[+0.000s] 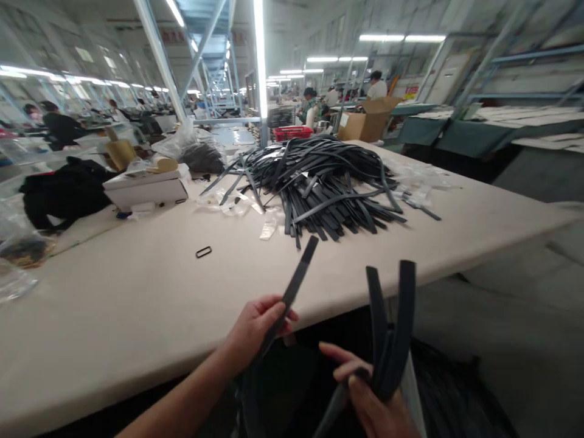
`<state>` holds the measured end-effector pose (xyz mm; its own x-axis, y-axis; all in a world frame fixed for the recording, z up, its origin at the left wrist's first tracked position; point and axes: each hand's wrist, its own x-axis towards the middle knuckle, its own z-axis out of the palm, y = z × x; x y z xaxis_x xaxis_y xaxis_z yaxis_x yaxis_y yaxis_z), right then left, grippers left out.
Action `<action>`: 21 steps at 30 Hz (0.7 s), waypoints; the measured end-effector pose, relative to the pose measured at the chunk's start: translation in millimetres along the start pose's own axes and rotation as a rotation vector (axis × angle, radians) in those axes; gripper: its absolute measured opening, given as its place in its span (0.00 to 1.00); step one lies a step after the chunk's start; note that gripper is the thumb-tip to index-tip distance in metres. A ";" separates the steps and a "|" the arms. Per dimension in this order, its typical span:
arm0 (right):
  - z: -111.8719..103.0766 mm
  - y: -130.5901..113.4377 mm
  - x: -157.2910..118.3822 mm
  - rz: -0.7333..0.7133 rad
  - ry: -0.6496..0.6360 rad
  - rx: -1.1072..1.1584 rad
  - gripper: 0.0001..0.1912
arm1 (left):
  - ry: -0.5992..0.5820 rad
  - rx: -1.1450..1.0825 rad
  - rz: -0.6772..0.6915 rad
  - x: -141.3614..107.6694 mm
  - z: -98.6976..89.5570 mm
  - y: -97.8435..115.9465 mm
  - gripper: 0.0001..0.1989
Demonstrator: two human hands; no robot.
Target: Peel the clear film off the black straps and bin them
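My left hand (pixel 264 322) is closed on a dark strap (pixel 301 271), whose flat end points up and to the right over the table's front edge. Lower right, my right hand (pixel 365 389) grips several dark straps (pixel 404 322); two ends stand up above it, and another runs down to the left between thumb and fingers. Its index finger is stretched out to the left. A large heap of dark straps (pixel 328 182) lies on the table beyond both hands. One black rectangular ring (pixel 204 252) lies on the tabletop, left of my left hand.
The pale table (pixel 137 292) spans the view. On it are a white box (pixel 148 188), black cloth (pixel 68 188) and plastic bags (pixel 191 146). A cardboard box (pixel 367 121) and a red basket (pixel 292 132) stand behind the heap. Several people are farther back.
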<state>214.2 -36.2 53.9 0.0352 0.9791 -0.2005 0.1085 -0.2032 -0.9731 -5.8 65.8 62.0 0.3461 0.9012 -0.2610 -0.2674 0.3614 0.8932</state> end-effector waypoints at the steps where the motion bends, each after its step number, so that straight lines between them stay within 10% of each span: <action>1: -1.4 -4.7 7.5 0.000 0.041 0.041 0.19 | -0.060 0.042 -0.046 -9.8 7.9 -14.7 0.17; 7: -14.0 -16.8 33.2 -0.093 0.114 0.184 0.15 | -0.290 0.273 -0.127 -41.9 17.5 -63.5 0.19; 21: -1.8 -30.0 13.7 -0.214 0.167 -0.173 0.15 | -0.363 0.640 0.095 -23.7 63.4 -59.1 0.17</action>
<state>213.3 -16.8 80.5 0.1547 0.9871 0.0417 0.2974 -0.0062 -0.9547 58.8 7.9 38.7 0.6529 0.7455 -0.1339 0.2273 -0.0243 0.9735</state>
